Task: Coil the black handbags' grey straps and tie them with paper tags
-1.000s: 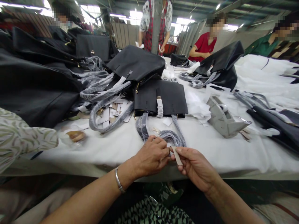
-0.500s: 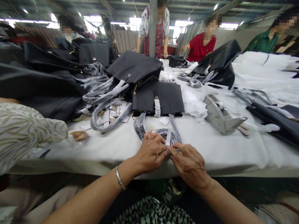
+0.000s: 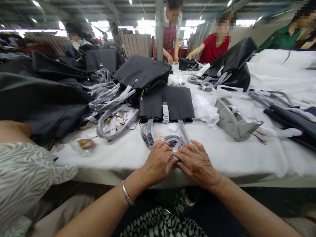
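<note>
A black handbag (image 3: pixel 179 102) lies in front of me, its plastic-wrapped handles (image 3: pixel 147 133) reaching toward the table edge. Between my hands is a coiled strap (image 3: pixel 170 139) in clear plastic, with a white paper band (image 3: pixel 177 144) across it. My left hand (image 3: pixel 159 159) is closed on the coil's left and near side. From the right, my right hand (image 3: pixel 197 164) pinches at the lower end of the band, close to the left fingertips. The fingers hide the near part of the coil.
A grey tape dispenser (image 3: pixel 234 120) stands to the right. More black bags (image 3: pixel 142 70) and wrapped handles are piled at the left and back. A co-worker's patterned sleeve (image 3: pixel 32 177) is close on my left. Other people stand across the table.
My right hand has shifted slightly up and left over the coil, and the paper band now tilts more. The co-worker's arm on the left has moved nearer.
</note>
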`<state>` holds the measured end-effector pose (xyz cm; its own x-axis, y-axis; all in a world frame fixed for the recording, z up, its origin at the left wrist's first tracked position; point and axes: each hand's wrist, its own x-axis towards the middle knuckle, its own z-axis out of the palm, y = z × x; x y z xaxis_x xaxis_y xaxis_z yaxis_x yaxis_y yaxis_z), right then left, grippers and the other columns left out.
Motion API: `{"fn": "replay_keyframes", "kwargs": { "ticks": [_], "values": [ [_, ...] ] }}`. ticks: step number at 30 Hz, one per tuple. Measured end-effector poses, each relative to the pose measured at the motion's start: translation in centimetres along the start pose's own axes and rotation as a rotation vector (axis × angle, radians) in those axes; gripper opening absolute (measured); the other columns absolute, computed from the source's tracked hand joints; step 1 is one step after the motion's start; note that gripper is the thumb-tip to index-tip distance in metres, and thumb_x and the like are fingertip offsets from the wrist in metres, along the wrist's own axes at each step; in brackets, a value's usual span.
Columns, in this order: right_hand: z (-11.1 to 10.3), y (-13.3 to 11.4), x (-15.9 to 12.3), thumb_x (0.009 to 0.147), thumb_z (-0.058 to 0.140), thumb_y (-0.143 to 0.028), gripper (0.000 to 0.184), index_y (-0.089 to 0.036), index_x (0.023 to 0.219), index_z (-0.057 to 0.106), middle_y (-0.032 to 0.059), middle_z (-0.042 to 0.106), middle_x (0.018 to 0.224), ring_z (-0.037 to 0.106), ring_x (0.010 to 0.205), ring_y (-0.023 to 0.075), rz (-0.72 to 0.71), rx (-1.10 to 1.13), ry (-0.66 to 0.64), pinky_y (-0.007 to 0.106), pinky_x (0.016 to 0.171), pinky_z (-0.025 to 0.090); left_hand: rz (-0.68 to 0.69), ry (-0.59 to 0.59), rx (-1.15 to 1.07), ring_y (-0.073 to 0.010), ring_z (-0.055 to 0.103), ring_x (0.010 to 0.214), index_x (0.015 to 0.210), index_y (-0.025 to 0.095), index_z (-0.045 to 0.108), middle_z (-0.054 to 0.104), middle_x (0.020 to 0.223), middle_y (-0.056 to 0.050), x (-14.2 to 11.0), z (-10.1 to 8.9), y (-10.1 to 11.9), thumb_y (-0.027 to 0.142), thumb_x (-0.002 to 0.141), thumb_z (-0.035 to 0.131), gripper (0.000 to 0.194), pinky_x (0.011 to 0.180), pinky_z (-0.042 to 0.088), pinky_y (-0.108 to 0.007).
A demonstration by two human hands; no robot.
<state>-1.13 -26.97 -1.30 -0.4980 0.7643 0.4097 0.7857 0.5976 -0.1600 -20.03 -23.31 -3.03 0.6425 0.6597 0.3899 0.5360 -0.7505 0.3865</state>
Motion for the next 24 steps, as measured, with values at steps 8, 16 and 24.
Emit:
{"fn": "replay_keyframes", "kwargs": {
  "ticks": [8,16,24],
  "values": [
    [-1.1,1.1,1.9,0.079,0.069,-0.032,0.022,-0.023,0.099,0.067,0.0045,0.060,0.108,0.047,0.109,0.0242,0.078,0.089,-0.266,0.044,0.104,0.027,-0.079,0.109,-0.042,-0.0258,0.051,0.105,0.108,0.016,0.052,0.059,0.108,-0.010,-0.2,0.0,0.5,0.021,0.081,0.062,0.029,0.094,0.039,-0.043],
    [0.3,3.5,2.3,0.066,0.076,-0.030,0.028,-0.027,0.093,0.069,0.0032,0.051,0.132,0.037,0.129,0.0307,0.100,0.278,-0.300,0.049,0.107,0.025,0.006,-0.096,0.175,-0.0234,0.054,0.099,0.109,0.017,0.055,0.061,0.101,-0.007,0.3,-0.6,1.5,0.020,0.087,0.054,0.022,0.097,0.032,-0.046],
    [0.6,3.4,1.8,0.061,0.063,-0.014,0.039,-0.024,0.099,0.069,0.0062,0.051,0.134,0.040,0.128,0.0325,0.083,0.289,-0.249,0.053,0.106,0.028,-0.027,-0.268,0.311,-0.0269,0.052,0.099,0.108,0.014,0.057,0.061,0.105,-0.010,1.6,-2.0,2.6,0.024,0.085,0.058,0.025,0.090,0.038,-0.043]
  ]
}}
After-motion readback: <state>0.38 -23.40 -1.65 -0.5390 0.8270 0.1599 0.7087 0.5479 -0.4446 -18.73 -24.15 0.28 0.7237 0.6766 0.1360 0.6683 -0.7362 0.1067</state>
